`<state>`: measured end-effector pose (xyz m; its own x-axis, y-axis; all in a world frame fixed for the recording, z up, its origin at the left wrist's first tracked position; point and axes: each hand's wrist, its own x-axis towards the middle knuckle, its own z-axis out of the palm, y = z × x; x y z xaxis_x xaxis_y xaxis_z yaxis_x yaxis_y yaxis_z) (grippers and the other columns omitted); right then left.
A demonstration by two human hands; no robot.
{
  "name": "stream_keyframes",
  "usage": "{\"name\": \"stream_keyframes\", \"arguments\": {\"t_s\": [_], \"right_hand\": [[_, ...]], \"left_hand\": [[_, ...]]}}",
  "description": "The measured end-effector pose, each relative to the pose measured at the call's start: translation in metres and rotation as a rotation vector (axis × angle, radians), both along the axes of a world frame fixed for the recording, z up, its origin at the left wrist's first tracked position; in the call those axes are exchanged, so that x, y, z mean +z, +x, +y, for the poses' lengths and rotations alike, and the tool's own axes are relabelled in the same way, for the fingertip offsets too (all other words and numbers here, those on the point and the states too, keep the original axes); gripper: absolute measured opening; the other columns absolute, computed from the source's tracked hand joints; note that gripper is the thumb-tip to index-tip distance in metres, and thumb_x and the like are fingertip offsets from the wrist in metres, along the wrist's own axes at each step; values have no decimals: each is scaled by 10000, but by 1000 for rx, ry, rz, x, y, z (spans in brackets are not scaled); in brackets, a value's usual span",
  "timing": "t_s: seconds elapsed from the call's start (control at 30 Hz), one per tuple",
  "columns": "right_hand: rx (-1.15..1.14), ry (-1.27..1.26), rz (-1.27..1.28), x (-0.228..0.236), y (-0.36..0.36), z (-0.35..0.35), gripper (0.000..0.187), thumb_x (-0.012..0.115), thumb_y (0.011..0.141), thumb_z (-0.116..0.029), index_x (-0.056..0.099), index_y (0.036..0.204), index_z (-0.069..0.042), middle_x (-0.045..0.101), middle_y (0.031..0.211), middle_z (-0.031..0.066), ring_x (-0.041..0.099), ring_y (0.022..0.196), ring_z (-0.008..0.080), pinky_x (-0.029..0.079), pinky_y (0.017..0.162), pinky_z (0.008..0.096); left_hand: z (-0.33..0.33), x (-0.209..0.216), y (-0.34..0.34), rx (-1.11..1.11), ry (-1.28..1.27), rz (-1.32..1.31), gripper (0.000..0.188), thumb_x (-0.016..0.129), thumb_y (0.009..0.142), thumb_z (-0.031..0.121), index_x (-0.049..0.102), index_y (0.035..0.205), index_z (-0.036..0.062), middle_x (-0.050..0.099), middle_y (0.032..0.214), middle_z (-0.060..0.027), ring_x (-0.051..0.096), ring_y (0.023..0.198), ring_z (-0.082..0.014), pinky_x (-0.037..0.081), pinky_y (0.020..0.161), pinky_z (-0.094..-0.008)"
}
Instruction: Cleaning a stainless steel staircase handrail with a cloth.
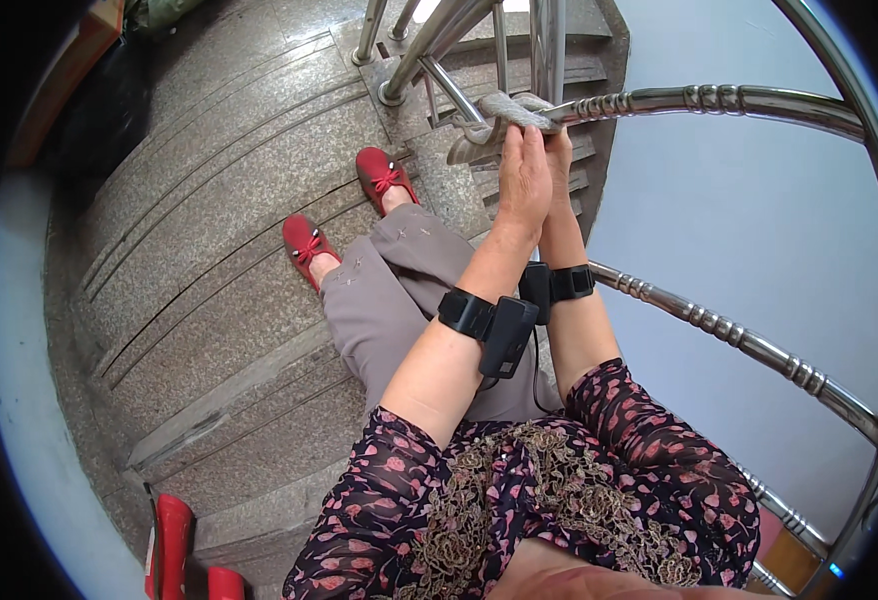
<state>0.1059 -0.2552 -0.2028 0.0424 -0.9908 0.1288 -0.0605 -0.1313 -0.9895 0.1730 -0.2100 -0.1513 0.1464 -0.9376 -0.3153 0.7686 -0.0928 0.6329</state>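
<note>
A grey cloth [504,120] is wrapped around a shiny metal stair railing bar [699,98]. My left hand [524,180] presses flat on the cloth from the near side. My right hand [559,150] is mostly hidden behind the left one and grips the cloth against the same bar. Both wrists wear black bands with small devices [509,325]. My legs in grey trousers and red shoes [309,243] [384,175] stand on the steps below.
Grey granite stairs [219,230] run down to the left. More steel balusters [429,45] stand at the top, another ringed bar [729,335] crosses at right. A pale blue wall [759,230] lies beyond. Red objects [174,545] sit at the lower left.
</note>
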Motion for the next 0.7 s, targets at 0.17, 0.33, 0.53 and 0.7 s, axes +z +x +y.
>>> {"name": "stream_keyframes", "arguments": {"t_s": [0.17,0.33,0.53,0.7], "right_hand": [[-1,174,190,-19,-12,0,173,686,843,-75,604,980,-8,633,876,4,533,783,72,468,679,263],[47,235,55,-47,-11,-13,178,685,814,-53,621,969,8,642,837,8,546,767,72,469,666,263],[-14,191,580,-32,-9,-20,324,738,717,-203,665,909,47,687,768,193,691,738,256,508,674,354],[-148,85,938,-11,-2,-6,361,723,729,-302,651,844,33,660,818,252,643,845,426,509,721,453]], "left_hand": [[-5,-17,-4,26,111,-70,409,360,1027,366,501,1162,6,550,1132,-117,516,1048,-215,401,937,-337],[-8,-40,1,45,98,29,458,343,1040,375,481,1274,6,530,1225,-79,470,1145,-156,350,1007,-294],[-10,-46,4,34,110,109,542,346,1033,430,441,1343,-4,501,1305,-82,452,1192,-159,339,1032,-302],[-5,-40,1,-22,143,29,521,332,1034,438,467,1297,8,518,1252,-70,469,1139,-158,359,996,-298]]}}
